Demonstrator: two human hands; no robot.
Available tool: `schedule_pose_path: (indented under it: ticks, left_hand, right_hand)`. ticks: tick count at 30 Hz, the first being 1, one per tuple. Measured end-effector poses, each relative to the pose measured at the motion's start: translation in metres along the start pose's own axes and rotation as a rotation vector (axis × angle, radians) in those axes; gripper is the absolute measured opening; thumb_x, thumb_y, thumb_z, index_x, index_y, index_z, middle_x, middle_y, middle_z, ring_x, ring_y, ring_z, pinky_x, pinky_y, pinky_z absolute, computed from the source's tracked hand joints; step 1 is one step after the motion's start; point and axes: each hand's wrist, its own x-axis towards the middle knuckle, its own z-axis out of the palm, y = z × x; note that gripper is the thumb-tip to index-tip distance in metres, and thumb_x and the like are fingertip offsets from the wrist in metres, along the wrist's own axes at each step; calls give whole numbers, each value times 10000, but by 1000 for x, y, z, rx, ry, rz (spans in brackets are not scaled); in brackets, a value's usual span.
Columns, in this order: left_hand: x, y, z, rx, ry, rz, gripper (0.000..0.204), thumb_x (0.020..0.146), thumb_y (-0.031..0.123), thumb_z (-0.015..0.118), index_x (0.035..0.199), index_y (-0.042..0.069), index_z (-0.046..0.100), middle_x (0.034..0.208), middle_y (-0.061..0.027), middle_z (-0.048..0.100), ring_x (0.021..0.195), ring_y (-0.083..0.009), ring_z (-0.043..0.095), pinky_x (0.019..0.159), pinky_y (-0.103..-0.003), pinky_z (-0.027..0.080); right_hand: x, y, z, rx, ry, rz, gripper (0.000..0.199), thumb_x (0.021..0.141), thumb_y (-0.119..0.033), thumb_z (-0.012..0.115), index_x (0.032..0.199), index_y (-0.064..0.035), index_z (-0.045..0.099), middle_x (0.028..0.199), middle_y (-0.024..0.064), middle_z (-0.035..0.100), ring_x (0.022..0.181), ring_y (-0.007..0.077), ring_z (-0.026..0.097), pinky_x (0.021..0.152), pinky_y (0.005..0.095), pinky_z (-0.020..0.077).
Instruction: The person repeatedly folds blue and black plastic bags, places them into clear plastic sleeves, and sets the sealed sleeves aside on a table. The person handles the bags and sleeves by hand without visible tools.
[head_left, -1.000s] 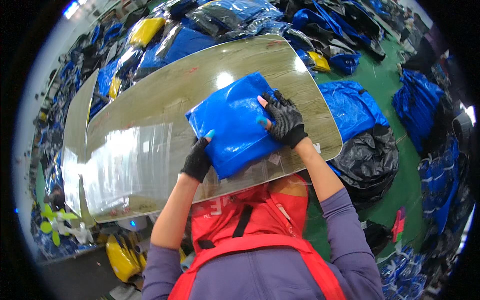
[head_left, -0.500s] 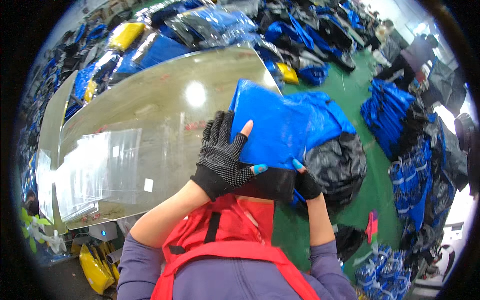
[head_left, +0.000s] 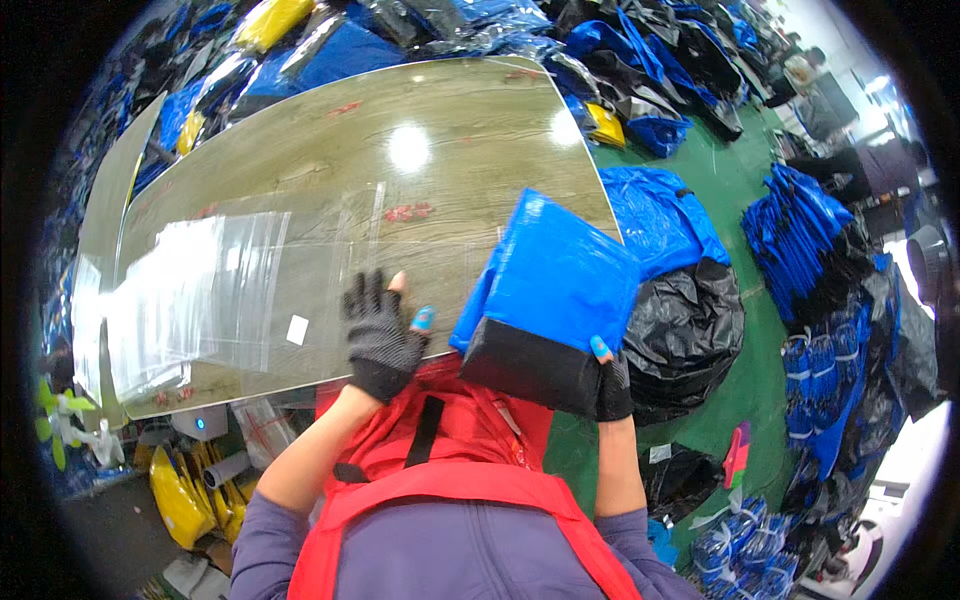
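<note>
The right hand (head_left: 613,388), in a dark fingerless-thumbed glove, pinches the lower right corner of a folded bag (head_left: 575,260), blue with a black band, at the right end of a wood-grain table (head_left: 480,130). The thumb (its nail painted bright blue) lies on the front of the fold; the fingers behind are hidden. The bag tilts, partly across the table's near edge. The left hand (head_left: 383,340), gloved alike, is open above that edge, fingers a little apart and thumb out; whether it touches the tabletop cannot be told. Clear sleeves (head_left: 210,290) overlap to its left, near a white label (head_left: 297,330). Right of the table, a blue bundle (head_left: 655,215) and a black sack (head_left: 690,330) rest on the green floor (head_left: 735,390).
</note>
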Motion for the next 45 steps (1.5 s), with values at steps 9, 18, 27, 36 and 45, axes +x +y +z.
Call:
schedule_pose_path:
  ticks: [9,18,27,36,45]
  left_hand:
    - [107,-81,-12,213,-119,616,681,839,598,520,1394,210,441,1497,-184,318,1397,-414,234,1126,-587,129]
    - [49,-91,14,-137,-65,399,475,753,474,688,986,70,597,1451,-158,396,1402,-406,235,1149,-552,115]
    - [54,-71,2,-173,-97,292,317,781,378,673,903,95,602,1458,-145,398,1404,-391,242,1139,-576,100]
    - [47,-73,18,-253,80,318,224,844,318,625,862,96,602,1352,-119,524,1360,-344,350,1138,-543,137]
    - [54,-80,-40,-690,-98,167,198,867,225,606,932,38,605,1131,-189,640,1103,-337,579,1062,-478,305]
  right_hand:
    - [-26,-33,11,-289,9,130,696,806,-246,737,1387,-35,417,1311,151,543,1105,294,588,923,431,509]
    - [-23,-71,59,-759,-142,143,606,774,-185,755,1305,-25,510,1127,118,640,928,203,628,796,349,528]
    - [-24,-98,83,-853,-123,200,586,816,-257,708,1306,-4,508,1163,126,629,950,220,628,846,349,509]
    - [-20,-107,77,-814,-124,274,568,832,-262,703,1293,10,513,1126,114,644,915,202,641,812,346,525]
    - [-35,13,141,-931,-504,27,497,874,-258,671,1265,-13,487,1046,83,616,883,176,600,757,304,516]
